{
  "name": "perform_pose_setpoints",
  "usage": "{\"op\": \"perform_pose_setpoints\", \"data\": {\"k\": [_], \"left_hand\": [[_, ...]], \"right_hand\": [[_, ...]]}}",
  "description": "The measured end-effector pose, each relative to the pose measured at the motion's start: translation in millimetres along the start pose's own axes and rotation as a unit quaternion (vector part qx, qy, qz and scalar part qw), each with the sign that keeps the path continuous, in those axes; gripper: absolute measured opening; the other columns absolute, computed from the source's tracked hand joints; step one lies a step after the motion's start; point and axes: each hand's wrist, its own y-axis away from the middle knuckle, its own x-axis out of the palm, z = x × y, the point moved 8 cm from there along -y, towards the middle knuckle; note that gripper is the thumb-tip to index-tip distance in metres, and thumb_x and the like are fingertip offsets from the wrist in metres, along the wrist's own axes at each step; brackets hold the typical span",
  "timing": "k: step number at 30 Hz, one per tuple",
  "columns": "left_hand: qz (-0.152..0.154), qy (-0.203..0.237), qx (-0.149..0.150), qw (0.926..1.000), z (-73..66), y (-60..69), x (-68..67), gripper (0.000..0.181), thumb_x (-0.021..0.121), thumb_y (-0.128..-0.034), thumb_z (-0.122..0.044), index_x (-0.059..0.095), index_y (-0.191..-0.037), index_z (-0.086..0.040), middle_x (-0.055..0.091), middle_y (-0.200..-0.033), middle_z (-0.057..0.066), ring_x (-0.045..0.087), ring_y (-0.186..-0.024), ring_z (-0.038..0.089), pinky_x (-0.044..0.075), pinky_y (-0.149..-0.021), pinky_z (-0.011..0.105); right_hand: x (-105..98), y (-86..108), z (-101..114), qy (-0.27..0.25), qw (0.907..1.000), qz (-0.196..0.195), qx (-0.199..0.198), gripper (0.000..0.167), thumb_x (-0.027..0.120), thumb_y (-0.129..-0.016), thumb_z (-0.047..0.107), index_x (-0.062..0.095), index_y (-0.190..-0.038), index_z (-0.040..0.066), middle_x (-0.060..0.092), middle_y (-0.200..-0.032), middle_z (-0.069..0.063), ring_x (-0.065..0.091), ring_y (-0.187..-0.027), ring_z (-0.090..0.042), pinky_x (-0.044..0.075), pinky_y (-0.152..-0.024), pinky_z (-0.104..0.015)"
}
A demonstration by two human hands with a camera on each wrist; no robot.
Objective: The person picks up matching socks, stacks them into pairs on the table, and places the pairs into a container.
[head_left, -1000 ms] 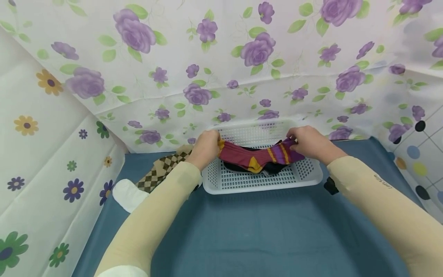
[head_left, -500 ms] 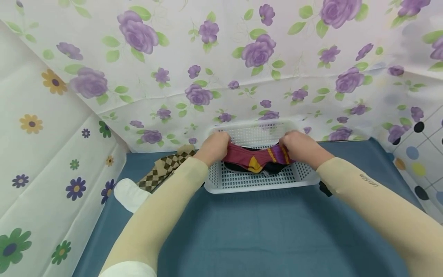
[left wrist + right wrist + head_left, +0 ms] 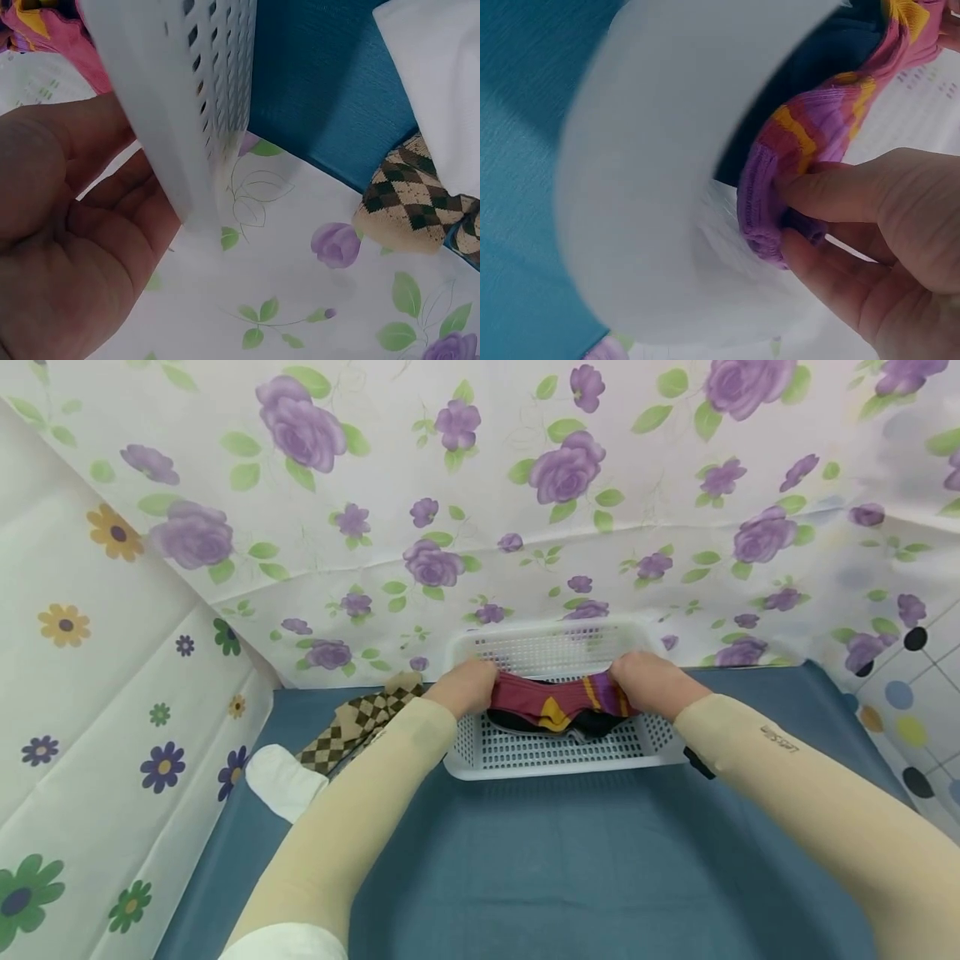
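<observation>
A maroon sock (image 3: 525, 695) with a yellow heel and a striped purple cuff lies stretched sideways in the white basket (image 3: 562, 770), over dark socks (image 3: 592, 723). My left hand (image 3: 467, 685) grips its left end; in the left wrist view the fingertips of that hand (image 3: 82, 217) are hidden behind the basket wall (image 3: 142, 97). At the other end, my right hand (image 3: 647, 681) holds the purple cuff. The right wrist view shows the right hand (image 3: 885, 240) pinching this cuff (image 3: 759, 202) between thumb and fingers, just inside the blurred basket rim (image 3: 637, 180).
Left of the basket lie a brown checkered sock (image 3: 352, 727) and a white sock (image 3: 281, 783). Something black (image 3: 699, 763) is partly hidden under the right forearm. A flowered sheet (image 3: 480, 468) rises behind the blue surface (image 3: 600, 868).
Compared with a second ago, both hands are nearer each other, the left moved right and the right moved left and slightly down. They now cover the sock's ends; the basket stays in place.
</observation>
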Motion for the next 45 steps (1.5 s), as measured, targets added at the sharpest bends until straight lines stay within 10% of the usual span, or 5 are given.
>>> {"op": "perform_pose_setpoints", "data": {"k": [12, 23, 29, 36, 45], "left_hand": [[0.014, 0.042, 0.000, 0.9990, -0.2, 2.0, 2.2, 0.024, 0.052, -0.0908, -0.007, 0.058, -0.114, -0.008, 0.062, -0.105, 0.008, 0.058, -0.086, 0.019, 0.048, -0.077, 0.032], [-0.098, 0.110, 0.061, 0.9872, -3.8, 56.0, -56.7, 0.034, 0.055, -0.0941, -0.023, 0.055, -0.127, -0.015, 0.059, -0.124, 0.006, 0.059, -0.106, 0.018, 0.050, -0.085, 0.035], [-0.231, 0.122, 0.076, 0.9622, -14.0, 116.7, -71.9, 0.029, 0.054, -0.0953, -0.029, 0.058, -0.120, -0.015, 0.064, -0.114, 0.003, 0.061, -0.083, 0.011, 0.050, -0.068, 0.029], [-0.385, 0.109, 0.078, 0.9129, -17.9, 174.0, -47.6, 0.024, 0.056, -0.0936, -0.035, 0.064, -0.109, -0.018, 0.067, -0.104, -0.001, 0.062, -0.089, 0.015, 0.051, -0.072, 0.033], [-0.434, 0.130, 0.000, 0.8917, 2.0, 210.1, 7.5, 0.026, 0.058, -0.0919, -0.035, 0.066, -0.106, -0.014, 0.066, -0.102, 0.002, 0.062, -0.091, 0.018, 0.052, -0.075, 0.036]], "right_hand": [[1, 5.0, -4, -0.074, 0.9972, 0.009, 0.007, 0.026, 0.064, -0.082, -0.001, 0.068, -0.107, 0.005, 0.067, -0.105, -0.014, 0.061, -0.091, -0.025, 0.052, -0.084, -0.043], [-39, 42.3, -5, -0.182, 0.9788, -0.094, 0.006, 0.025, 0.064, -0.085, 0.011, 0.067, -0.110, 0.012, 0.063, -0.113, -0.009, 0.061, -0.092, -0.021, 0.052, -0.076, -0.040], [-54, 86.1, -1, -0.199, 0.9662, -0.164, -0.001, 0.026, 0.065, -0.087, 0.017, 0.065, -0.113, 0.013, 0.063, -0.114, -0.007, 0.058, -0.106, -0.025, 0.049, -0.086, -0.047], [-53, 148.7, 11, -0.180, 0.9437, -0.276, 0.031, 0.031, 0.070, -0.084, 0.019, 0.065, -0.114, 0.010, 0.057, -0.125, -0.014, 0.049, -0.118, -0.033, 0.043, -0.090, -0.053], [-15, 197.0, 29, -0.194, 0.9108, -0.360, 0.056, 0.038, 0.079, -0.073, 0.013, 0.067, -0.109, 0.009, 0.059, -0.121, -0.016, 0.053, -0.110, -0.035, 0.042, -0.086, -0.054]]}}
